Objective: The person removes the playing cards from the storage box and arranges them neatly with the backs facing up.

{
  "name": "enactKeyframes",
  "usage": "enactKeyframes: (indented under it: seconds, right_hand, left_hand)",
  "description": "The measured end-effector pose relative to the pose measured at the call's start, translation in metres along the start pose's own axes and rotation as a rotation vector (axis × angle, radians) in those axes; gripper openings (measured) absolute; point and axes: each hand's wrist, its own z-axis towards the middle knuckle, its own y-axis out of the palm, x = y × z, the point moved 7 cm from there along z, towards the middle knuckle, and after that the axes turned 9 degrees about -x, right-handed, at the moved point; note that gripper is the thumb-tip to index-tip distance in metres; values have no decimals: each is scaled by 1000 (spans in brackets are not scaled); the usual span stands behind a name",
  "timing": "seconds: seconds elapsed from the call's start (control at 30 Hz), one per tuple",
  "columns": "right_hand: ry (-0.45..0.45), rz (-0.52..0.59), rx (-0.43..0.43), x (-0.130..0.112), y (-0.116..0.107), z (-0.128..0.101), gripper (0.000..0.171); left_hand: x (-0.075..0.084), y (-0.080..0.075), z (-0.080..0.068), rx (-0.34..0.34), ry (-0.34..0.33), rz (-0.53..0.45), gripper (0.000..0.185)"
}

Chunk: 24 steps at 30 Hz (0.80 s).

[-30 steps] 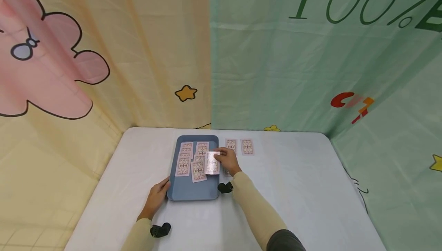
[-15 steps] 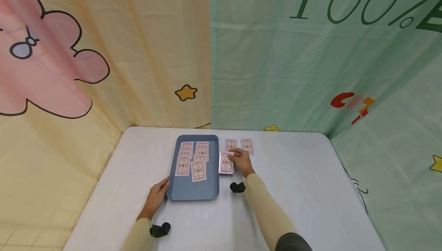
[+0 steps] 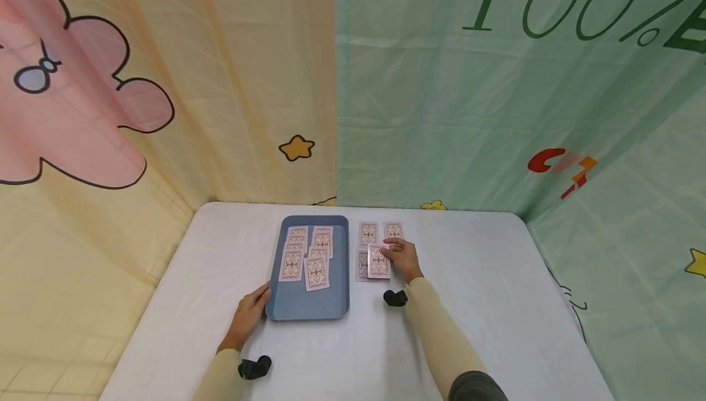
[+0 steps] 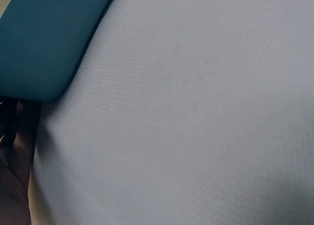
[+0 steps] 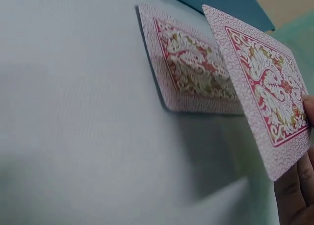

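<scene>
My right hand (image 3: 405, 259) pinches a face-down playing card (image 3: 378, 262) with a red patterned back, held just above the white table right of the tray. In the right wrist view that held card (image 5: 267, 85) hangs over another card (image 5: 189, 68) lying flat on the table. A blue tray (image 3: 300, 306) holds several face-down cards (image 3: 309, 254). Two more cards (image 3: 380, 231) lie in a row behind the held one, and one card (image 3: 361, 264) lies partly under it. My left hand (image 3: 249, 316) rests against the tray's near left corner (image 4: 39, 53).
The white table (image 3: 485, 303) is hemmed in by printed cloth walls at the back and both sides. Black wrist camera mounts (image 3: 255, 366) sit under each forearm.
My right hand has carried one card from over the tray rightwards to the table beside it. My left hand has stayed at the tray's corner.
</scene>
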Motion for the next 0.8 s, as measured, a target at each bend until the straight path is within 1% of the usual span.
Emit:
enactKeyframes:
  seconds: [0.17,0.37,0.63,0.8]
  right_hand:
    - [45,-25,21,9,-14,0,29]
    - [65,-77,59,15,-25,-4,28]
    - [76,-133,53,20,-33,-3,27]
    - [103,-220,67,22,-35,-5,26]
  left_hand:
    - [0,0,1,-4,1,0,45]
    - [-1,0,1,-1,-13,-2,46]
    - [1,-2,1,7,2,10,45]
    - [0,-1,1,1,4,8,45]
